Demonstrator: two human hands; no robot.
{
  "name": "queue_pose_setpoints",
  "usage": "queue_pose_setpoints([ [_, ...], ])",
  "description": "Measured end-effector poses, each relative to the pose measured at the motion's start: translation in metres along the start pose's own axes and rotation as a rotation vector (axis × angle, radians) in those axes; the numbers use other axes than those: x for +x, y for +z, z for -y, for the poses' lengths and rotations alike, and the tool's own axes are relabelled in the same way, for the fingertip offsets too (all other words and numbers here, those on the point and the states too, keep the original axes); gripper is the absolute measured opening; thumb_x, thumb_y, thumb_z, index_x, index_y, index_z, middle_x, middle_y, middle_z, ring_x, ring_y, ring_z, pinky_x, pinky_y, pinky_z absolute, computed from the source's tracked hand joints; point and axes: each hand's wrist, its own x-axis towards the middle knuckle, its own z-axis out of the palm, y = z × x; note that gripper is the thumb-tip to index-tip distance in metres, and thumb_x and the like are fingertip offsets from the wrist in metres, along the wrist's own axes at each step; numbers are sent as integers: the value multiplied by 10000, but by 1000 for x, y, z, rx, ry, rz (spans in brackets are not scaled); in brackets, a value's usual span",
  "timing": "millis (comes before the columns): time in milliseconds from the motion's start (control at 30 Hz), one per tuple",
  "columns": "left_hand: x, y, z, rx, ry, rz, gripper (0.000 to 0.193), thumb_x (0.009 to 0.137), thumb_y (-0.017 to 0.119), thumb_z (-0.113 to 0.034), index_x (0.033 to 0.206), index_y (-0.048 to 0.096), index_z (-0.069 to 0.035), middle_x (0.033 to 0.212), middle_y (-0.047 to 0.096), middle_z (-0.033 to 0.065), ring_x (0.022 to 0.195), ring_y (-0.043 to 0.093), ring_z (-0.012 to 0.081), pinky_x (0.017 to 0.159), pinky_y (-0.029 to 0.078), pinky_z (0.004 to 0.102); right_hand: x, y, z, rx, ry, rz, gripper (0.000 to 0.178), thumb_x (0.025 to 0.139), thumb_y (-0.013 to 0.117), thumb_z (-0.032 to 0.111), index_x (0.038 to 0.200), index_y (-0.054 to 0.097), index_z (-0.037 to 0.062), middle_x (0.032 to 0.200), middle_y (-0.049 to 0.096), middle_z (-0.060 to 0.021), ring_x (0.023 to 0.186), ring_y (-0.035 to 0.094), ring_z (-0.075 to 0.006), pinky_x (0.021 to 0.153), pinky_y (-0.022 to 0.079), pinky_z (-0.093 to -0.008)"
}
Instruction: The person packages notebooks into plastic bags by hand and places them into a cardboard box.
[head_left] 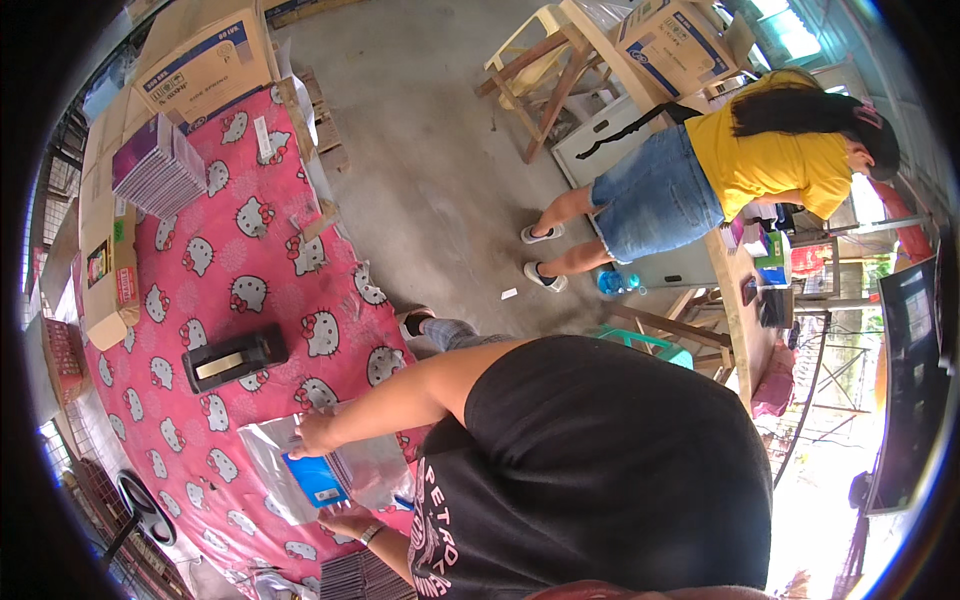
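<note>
Head view: blue booklet (pixel 318 482), in or on clear bag (pixel 270 468), lies between right hand (pixel 314 434) and left hand (pixel 348 520), long axis hand-to-hand, both equally near, fingers bent, can't tell if gripping.

The scene is viewed from head height through one wide fisheye lens, by which straight edges are bent inside a dark, rounded border. The hands (pixel 318 437), the pink-covered table (pixel 215 300) and a black shirt (pixel 610 460) are looked down on from close above, while the floor (pixel 430 200) and a sideways-appearing co-worker (pixel 770 155) are taken in farther off.
</note>
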Motion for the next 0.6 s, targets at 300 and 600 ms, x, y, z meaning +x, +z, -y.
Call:
queue_pose_setpoints([
  [300, -1, 2, -3, -35, -89, 122, 437, 905, 491, -390, 1196, 495, -63, 1243, 523, 125, 1132, 502, 278, 976, 401, 437, 26, 29, -1, -153, -12, -58, 798, 868, 325, 688, 1119, 664, 10, 1331, 412, -364, 1231, 408, -479, 1011, 318, -591],
  [600, -7, 37, -10, -25, -139, 59, 219, 890, 469, -205, 1024, 533, -44, 982, 591, 68, 922, 586, 209, 790, 507, 376, 40, 15, -28, -283, -443, -112, 616, 960, 256, 556, 1010, 683, 116, 878, 676, -197, 876, 645, -399, 841, 496, -461],
])
